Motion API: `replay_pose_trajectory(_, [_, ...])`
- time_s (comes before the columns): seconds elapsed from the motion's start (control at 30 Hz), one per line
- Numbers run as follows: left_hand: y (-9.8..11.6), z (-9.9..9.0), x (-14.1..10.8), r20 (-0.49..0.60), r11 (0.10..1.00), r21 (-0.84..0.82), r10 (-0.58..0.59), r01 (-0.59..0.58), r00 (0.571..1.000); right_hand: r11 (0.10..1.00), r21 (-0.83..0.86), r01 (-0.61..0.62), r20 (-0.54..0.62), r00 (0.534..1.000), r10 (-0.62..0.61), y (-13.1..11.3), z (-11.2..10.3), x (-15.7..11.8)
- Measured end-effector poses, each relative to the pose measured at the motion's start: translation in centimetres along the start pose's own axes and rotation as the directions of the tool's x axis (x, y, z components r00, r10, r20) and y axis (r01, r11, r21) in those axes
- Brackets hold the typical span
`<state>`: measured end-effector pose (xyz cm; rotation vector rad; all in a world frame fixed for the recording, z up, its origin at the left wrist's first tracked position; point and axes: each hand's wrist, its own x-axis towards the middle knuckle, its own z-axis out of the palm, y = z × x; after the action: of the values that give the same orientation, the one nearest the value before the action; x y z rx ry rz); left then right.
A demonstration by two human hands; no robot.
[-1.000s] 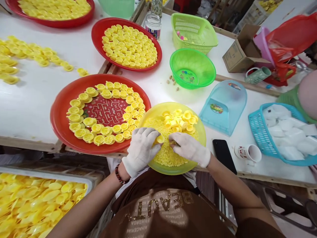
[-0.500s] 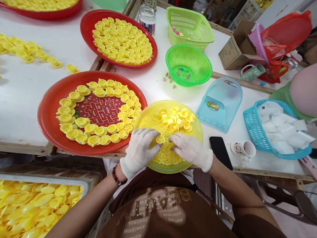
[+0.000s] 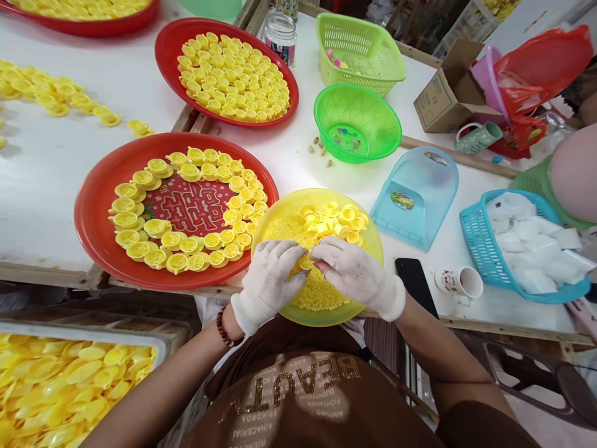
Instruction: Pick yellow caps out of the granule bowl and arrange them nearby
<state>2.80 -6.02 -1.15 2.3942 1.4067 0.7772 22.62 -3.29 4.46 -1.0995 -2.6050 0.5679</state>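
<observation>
My left hand (image 3: 270, 280), in a white glove with bare fingertips, pinches a small round yellow plastic cup (image 3: 305, 263) above the yellow bowl (image 3: 375, 274). Meeting it from the other side, my right hand (image 3: 357, 270), gloved the same way, has its fingers closed at the cup's rim. Whatever sits between the right fingertips is hidden. Tiny yellow pieces (image 3: 321, 295) cover the bottom of the bowl. A heap of loose yellow cups (image 3: 333, 218) lies on them at the far side. Left of the bowl, a red tray (image 3: 96, 205) carries similar yellow cups set in a ring.
Behind stands a second red tray (image 3: 165, 50) full of yellow cups. A green bowl (image 3: 359, 121), a blue dustpan (image 3: 415, 199), a phone (image 3: 415, 286), a mug (image 3: 466, 283) and a blue basket (image 3: 480, 242) are to the right. Below left is a crate (image 3: 161, 354) of yellow parts.
My right hand has moved left and up from over the tiny pieces, bringing its fingertips to the cup. My left hand still holds the cup, nearly in place.
</observation>
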Motion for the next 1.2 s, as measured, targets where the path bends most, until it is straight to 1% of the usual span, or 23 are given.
replay_pose_trajectory(0.07, [-0.1, -0.2, -0.1, -0.031, 1.0, -0.024, -0.001, 0.001, 1.0, 1.0, 0.006, -0.026, 0.0, 1.0, 0.026, 0.2, -0.1, -0.3])
replay_pose_trajectory(0.13, [-0.6, -1.0, -0.1, -0.079, 0.999, -0.047, -0.023, 0.019, 0.997, 0.997, 0.002, -0.072, 0.034, 0.997, 0.072, 0.7, 0.0, -1.0])
replay_pose_trajectory(0.2, [-1.9, -2.5, 0.1, -0.153, 0.996, -0.043, -0.086, 0.081, 0.984, 0.992, -0.042, -0.115, 0.124, 0.985, 0.12, 1.3, 0.4, -1.8])
replay_pose_trajectory(0.23, [-2.9, -3.5, 0.2, -0.193, 0.99, -0.02, -0.138, 0.137, 0.971, 0.989, -0.079, -0.128, 0.183, 0.973, 0.14, 1.5, 0.8, -2.2])
replay_pose_trajectory(0.3, [-5.6, -5.6, 0.4, -0.263, 0.951, 0.065, -0.275, 0.302, 0.925, 0.978, -0.156, -0.138, 0.29, 0.94, 0.179, 2.0, 1.6, -2.8])
replay_pose_trajectory(0.33, [-7.4, -6.7, 0.5, -0.286, 0.909, 0.114, -0.357, 0.401, 0.889, 0.974, -0.179, -0.14, 0.325, 0.926, 0.193, 2.1, 2.0, -3.0])
replay_pose_trajectory(0.37, [-9.2, -7.6, 0.7, -0.292, 0.848, 0.16, -0.448, 0.505, 0.845, 0.972, -0.19, -0.141, 0.345, 0.917, 0.201, 2.1, 2.3, -3.2])
replay_pose_trajectory(0.43, [-13.1, -8.9, 1.1, -0.283, 0.702, 0.226, -0.616, 0.676, 0.735, 0.971, -0.193, -0.14, 0.351, 0.914, 0.202, 2.0, 2.7, -3.2])
replay_pose_trajectory(0.5, [-16.7, -9.3, 1.8, -0.257, 0.593, 0.26, -0.718, 0.762, 0.646, 0.972, -0.192, -0.138, 0.336, 0.921, 0.197, 1.8, 2.7, -3.0])
replay_pose_trajectory(0.53, [-18.1, -9.3, 2.2, -0.249, 0.565, 0.269, -0.742, 0.78, 0.623, 0.971, -0.194, -0.138, 0.327, 0.924, 0.196, 1.7, 2.5, -2.9])
replay_pose_trajectory(0.57, [-19.2, -9.3, 2.6, -0.246, 0.552, 0.274, -0.751, 0.787, 0.613, 0.972, -0.191, -0.138, 0.32, 0.927, 0.195, 1.6, 2.4, -2.8])
replay_pose_trajectory(0.6, [-20.0, -9.2, 3.0, -0.245, 0.553, 0.274, -0.751, 0.787, 0.613, 0.973, -0.183, -0.139, 0.311, 0.931, 0.192, 1.5, 2.1, -2.8])
replay_pose_trajectory(0.67, [-20.7, -9.0, 3.5, -0.24, 0.57, 0.267, -0.741, 0.777, 0.627, 0.978, -0.159, -0.136, 0.291, 0.94, 0.178, 1.4, 1.6, -2.7])
replay_pose_trajectory(0.73, [-20.3, -9.0, 3.5, -0.251, 0.593, 0.247, -0.724, 0.766, 0.642, 0.982, -0.137, -0.132, 0.258, 0.952, 0.164, 1.5, 1.1, -2.5])
replay_pose_trajectory(0.83, [-18.0, -8.8, 3.0, -0.269, 0.641, 0.208, -0.688, 0.738, 0.674, 0.976, -0.167, -0.142, 0.151, 0.974, 0.167, 1.9, 0.4, -1.8])
replay_pose_trajectory(0.87, [-16.8, -8.6, 2.9, -0.284, 0.678, 0.194, -0.653, 0.709, 0.702, 0.967, -0.202, -0.153, 0.107, 0.978, 0.177, 2.0, 0.2, -1.3])
replay_pose_trajectory(0.9, [-15.5, -8.2, 3.0, -0.298, 0.731, 0.183, -0.596, 0.657, 0.746, 0.955, -0.244, -0.167, 0.068, 0.98, 0.188, 2.2, 0.1, -0.8])
replay_pose_trajectory(0.97, [-12.2, -7.2, 3.5, -0.306, 0.857, 0.162, -0.428, 0.489, 0.851, 0.929, -0.316, -0.191, 0.028, 0.977, 0.211, 2.6, 0.1, 0.6])
replay_pose_trajectory(1.0, [-10.4, -6.4, 3.9, -0.277, 0.911, 0.144, -0.337, 0.386, 0.9, 0.92, -0.336, -0.2, 0.022, 0.975, 0.22, 2.7, 0.1, 1.4])
replay_pose_trajectory(1.07, [-6.8, -4.7, 4.8, -0.134, 0.972, 0.086, -0.207, 0.22, 0.969, 0.913, -0.353, -0.205, 0.02, 0.974, 0.226, 2.9, 0.3, 2.8])
replay_pose_trajectory(1.1, [-5.2, -3.7, 5.4, -0.039, 0.983, 0.05, -0.175, 0.177, 0.984, 0.913, -0.354, -0.202, 0.019, 0.975, 0.223, 2.9, 0.4, 3.4])
replay_pose_trajectory(1.13, [-3.9, -2.8, 5.9, 0.046, 0.987, 0.023, -0.161, 0.16, 0.986, 0.914, -0.356, -0.195, 0.019, 0.976, 0.216, 2.9, 0.5, 4.0])
replay_pose_trajectory(1.2, [-2.0, -1.1, 6.9, 0.16, 0.987, 0.001, -0.16, 0.162, 0.974, 0.916, -0.358, -0.179, 0.018, 0.98, 0.198, 2.8, 0.4, 4.7])
